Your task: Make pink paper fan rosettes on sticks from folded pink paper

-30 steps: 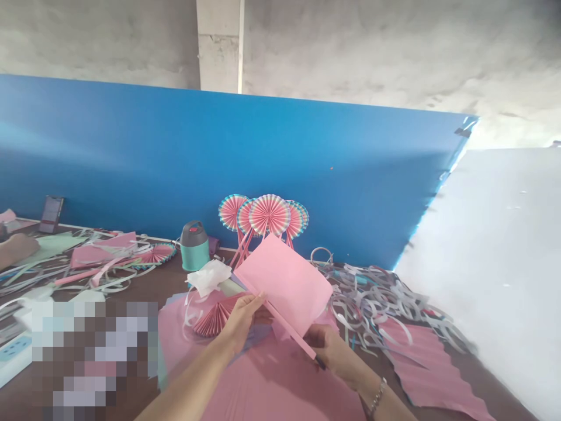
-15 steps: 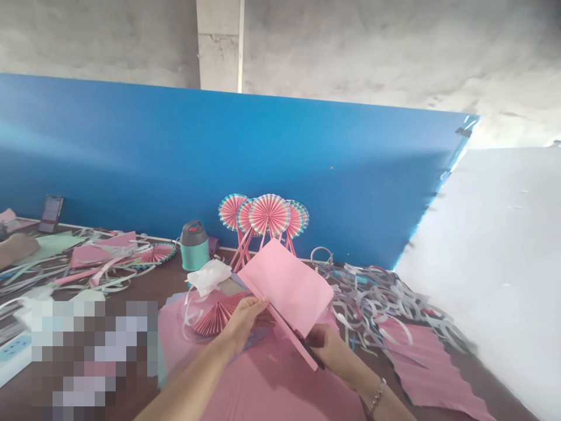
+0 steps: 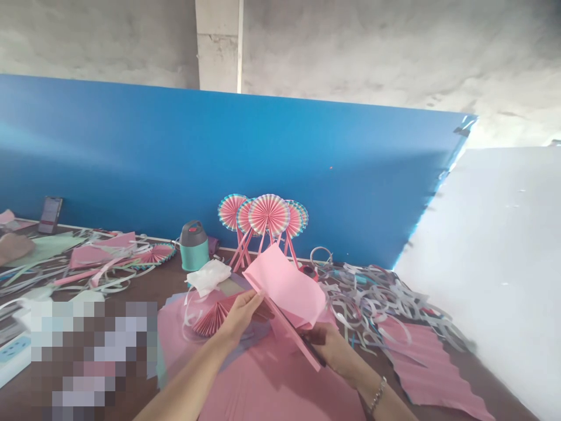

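Note:
A folded sheet of pink paper point(image 3: 287, 286) is held up in front of me, tilted, its loose part curling on the right. My left hand point(image 3: 243, 316) pinches its left edge between thumb and fingers. From below right, my right hand point(image 3: 328, 345) grips dark-handled scissors point(image 3: 323, 359), mostly hidden by fingers and paper. Their blades lie along the gap between the sheet and a narrow pink strip point(image 3: 302, 346). Beside my left hand rests a red pleated paper fan point(image 3: 213, 318). Under both hands spreads a layer of larger pink paper point(image 3: 263, 386).
Round pink paper fans point(image 3: 269, 215) on crossed sticks stand against the blue partition point(image 3: 280, 146). Left of them is a teal flask point(image 3: 194, 254). Paper strips point(image 3: 385, 298) pile up on the right, with more scraps on the left near another person's hand point(image 3: 15, 248).
The sheet's free part has bent and curled away from the strip, its right corner dropping inward. The gap along the strip is longer. Both hands have barely moved.

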### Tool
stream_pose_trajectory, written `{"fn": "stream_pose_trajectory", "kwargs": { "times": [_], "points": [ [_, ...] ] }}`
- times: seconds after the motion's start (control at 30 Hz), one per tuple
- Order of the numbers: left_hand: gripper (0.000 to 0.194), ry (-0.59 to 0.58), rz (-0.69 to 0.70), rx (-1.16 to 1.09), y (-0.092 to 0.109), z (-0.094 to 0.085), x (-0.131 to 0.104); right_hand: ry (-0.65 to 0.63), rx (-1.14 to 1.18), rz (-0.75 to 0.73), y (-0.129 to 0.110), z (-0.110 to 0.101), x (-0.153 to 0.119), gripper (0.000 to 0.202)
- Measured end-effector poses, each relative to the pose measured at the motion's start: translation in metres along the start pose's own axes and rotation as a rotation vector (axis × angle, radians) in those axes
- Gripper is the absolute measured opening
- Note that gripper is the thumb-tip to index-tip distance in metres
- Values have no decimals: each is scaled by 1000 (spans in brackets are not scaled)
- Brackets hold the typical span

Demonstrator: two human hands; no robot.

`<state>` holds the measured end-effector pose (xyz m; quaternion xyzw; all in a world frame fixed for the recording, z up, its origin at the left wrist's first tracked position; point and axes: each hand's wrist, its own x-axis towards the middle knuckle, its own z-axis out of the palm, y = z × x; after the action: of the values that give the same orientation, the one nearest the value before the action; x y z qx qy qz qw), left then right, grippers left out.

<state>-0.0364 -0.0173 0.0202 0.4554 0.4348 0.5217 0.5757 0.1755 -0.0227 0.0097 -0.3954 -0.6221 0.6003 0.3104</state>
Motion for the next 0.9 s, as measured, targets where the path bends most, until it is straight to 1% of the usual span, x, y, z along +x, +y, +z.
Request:
{"fn": "stream_pose_trajectory", "kwargs": {
  "times": [0.1,0.17,0.37,0.47,0.7,0.9],
  "points": [
    [38,67,64,37,-3,-2,3,-22,52,-3,7,-3,3,52],
    [37,81,79,25,-5,-2,4,-17,46,-1,9,-3,4,52],
    [38,48,66,0,-7,1,2,-9,-54,28,-3,1,-1,49],
    [39,48,61,6,-6,3,1,12,-108,24,-5,0,-1,46],
    [41,37,53,36,-4,4,-1,-8,-96,11,5,-4,2,41],
    [39,37,58,49,-5,3,0,-4,-85,15,-6,0,-3,41]
  ]
}}
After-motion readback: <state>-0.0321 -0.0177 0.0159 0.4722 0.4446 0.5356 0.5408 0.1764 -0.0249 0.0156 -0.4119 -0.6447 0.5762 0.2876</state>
